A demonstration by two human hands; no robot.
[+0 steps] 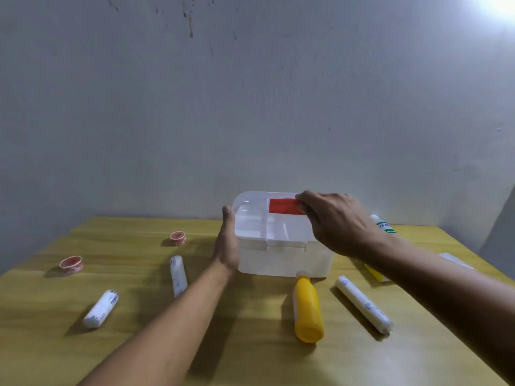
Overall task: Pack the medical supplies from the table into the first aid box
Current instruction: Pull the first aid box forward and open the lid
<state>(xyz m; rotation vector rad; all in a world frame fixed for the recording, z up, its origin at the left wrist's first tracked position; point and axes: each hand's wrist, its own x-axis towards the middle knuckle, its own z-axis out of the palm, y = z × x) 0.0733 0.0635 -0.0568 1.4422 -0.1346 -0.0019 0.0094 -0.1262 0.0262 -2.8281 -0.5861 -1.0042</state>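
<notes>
A translucent white first aid box (278,246) with a red label stands closed at the far middle of the wooden table (250,344). My left hand (227,243) lies flat against its left side, thumb at the lid's corner. My right hand (338,222) rests on the lid's right part, fingers at the red label. In front of the box lie a yellow bottle (308,310) and a long white gauze roll (363,305). Two more gauze rolls (178,275) (101,309) and two red tape rolls (71,264) (177,238) lie on the left.
A white bottle with green print (384,225) lies behind my right wrist. A yellow packet (374,273) and a pale flat packet (454,260) sit at the right, partly hidden by my forearm. A grey wall rises just behind the table.
</notes>
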